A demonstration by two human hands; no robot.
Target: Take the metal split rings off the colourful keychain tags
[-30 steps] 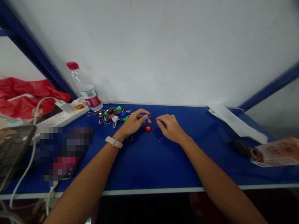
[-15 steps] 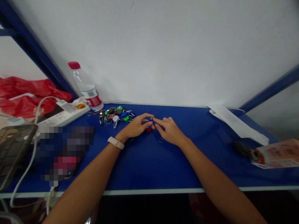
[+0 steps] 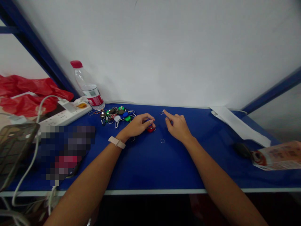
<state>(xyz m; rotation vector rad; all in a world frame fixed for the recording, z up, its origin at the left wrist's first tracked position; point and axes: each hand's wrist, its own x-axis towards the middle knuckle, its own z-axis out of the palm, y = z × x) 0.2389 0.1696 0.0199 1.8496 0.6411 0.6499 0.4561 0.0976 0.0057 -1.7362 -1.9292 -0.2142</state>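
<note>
My left hand [image 3: 139, 124] is curled, its fingers bent over a red round badge reel [image 3: 151, 129] that shows below the fingertips. A bit of blue shows by those fingers; what it is I cannot make out. My right hand [image 3: 178, 126] has its index finger stretched out and its thumb apart. That fingertip touches a small silver clip [image 3: 161, 113] on the blue table [image 3: 155, 169]. A thin metal ring [image 3: 162, 141] lies between the hands, nearer the front. Another ring [image 3: 132, 138] lies partly hidden below my left wrist.
Left of my hands sits a pile of colourful badge reels [image 3: 117, 115]. Behind it stands a red-capped bottle [image 3: 90, 89] beside a power strip [image 3: 61, 118] with cables. White paper [image 3: 240, 125], a dark mouse-like object [image 3: 241, 150] and a printed packet [image 3: 277, 155] lie at right.
My right hand has moved away from my left, to the right, with the small silver clip now at its index fingertip. My left hand stays over the red badge reel.
</note>
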